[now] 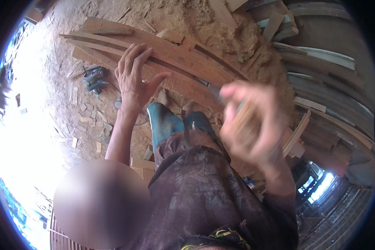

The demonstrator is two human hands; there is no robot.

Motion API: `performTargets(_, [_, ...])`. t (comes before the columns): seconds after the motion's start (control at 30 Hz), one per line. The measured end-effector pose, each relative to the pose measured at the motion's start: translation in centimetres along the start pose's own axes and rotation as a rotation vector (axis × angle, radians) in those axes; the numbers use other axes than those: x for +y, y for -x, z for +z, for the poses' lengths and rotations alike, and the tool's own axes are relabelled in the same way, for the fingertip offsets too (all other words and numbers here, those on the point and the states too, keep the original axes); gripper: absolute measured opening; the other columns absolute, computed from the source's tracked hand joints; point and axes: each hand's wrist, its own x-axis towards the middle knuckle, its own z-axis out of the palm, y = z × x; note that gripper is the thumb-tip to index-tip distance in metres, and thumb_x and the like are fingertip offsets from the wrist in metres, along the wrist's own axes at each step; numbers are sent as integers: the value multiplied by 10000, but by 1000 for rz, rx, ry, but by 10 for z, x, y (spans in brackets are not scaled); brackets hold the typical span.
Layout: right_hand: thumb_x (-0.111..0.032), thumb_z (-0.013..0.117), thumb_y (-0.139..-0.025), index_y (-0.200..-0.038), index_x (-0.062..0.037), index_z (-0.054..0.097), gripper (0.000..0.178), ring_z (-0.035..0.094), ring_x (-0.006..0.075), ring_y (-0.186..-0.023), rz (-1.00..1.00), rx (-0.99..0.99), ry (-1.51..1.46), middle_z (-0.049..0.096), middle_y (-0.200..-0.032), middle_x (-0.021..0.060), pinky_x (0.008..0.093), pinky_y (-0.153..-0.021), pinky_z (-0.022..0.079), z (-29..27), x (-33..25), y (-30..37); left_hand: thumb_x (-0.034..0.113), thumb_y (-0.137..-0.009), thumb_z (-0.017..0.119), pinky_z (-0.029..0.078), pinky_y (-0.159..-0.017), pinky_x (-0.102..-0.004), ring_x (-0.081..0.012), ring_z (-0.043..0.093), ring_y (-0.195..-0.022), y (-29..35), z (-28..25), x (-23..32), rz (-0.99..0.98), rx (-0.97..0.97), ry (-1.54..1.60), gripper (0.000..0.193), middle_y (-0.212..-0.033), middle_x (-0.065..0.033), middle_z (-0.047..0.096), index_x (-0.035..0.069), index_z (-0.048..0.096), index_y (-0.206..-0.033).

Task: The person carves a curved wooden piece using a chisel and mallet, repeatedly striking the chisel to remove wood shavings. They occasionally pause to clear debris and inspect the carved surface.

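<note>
Long reddish-brown wooden boards [171, 51] lie one beside another across the top middle, with a dark narrow gap between them. My left hand [131, 79] lies over the boards toward their left end, fingers stretched out and thumb apart. Motion smears my right hand [254, 121], which is closed round a tool with a slim dark shaft [210, 87] and a wooden-looking part [245, 118] in the palm. The shaft reaches to the boards, near the gap; blur hides the tool's exact kind and whether its tip touches.
A blue-green power tool [95, 80] sits on the dusty ground left of the boards. Wood offcuts [87, 119] and sawdust [187, 16] are scattered about. Curved planks [329, 75] are stacked at right. A blurred round patch [102, 204] covers the lower left.
</note>
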Motion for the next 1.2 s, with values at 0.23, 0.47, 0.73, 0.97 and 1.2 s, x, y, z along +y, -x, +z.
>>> performTargets(0.23, [-102, 649, -1047, -1093, -21, 619, 98, 702, 159, -628, 491, 120, -391, 792, -1005, 153, 289, -542, 583, -28, 47, -18, 479, -755, 952, 404, -1184, -499, -334, 520, -1478, 0, 0, -2, 7, 1, -12, 809, -1517, -63, 611, 145, 666, -1433])
performTargets(0.47, [5, 567, -962, -1255, 26, 546, 295, 786, 333, -899, 557, 376, -768, 675, -1283, 338, 367, -739, 657, -77, 60, 106, 449, -746, 969, 395, -1201, -500, -339, 523, -1470, 0, -1, -4, 29, -5, -47, 810, -1511, -81, 614, 137, 659, -1426])
performTargets(0.73, [23, 561, -873, -1315, -10, 539, 444, 765, 414, -1091, 635, 500, -917, 626, -1410, 304, 419, -867, 660, -66, 78, 220, 274, -727, 1003, 413, -1198, -498, -344, 538, -1449, -3, -4, 0, 78, -10, -38, 806, -1503, -115, 623, 110, 645, -1431])
performTargets(0.97, [-17, 611, -891, -1239, -33, 560, 352, 749, 415, -1142, 799, 448, -999, 619, -1465, 281, 449, -907, 631, -68, 103, 283, 348, -831, 954, 397, -1226, -531, -373, 511, -1474, -1, -7, -1, 24, -68, -38, 740, -1538, -139, 582, 123, 621, -1453])
performTargets(1.2, [-70, 678, -887, -1358, -43, 646, 473, 734, 302, -1196, 697, -90, -304, 757, -1282, 198, 469, -1028, 561, -68, 110, 247, 324, -937, 873, 455, -1197, -553, -413, 475, -1515, 18, -4, 27, -69, 2, -115, 721, -1646, -177, 487, 100, 547, -1541])
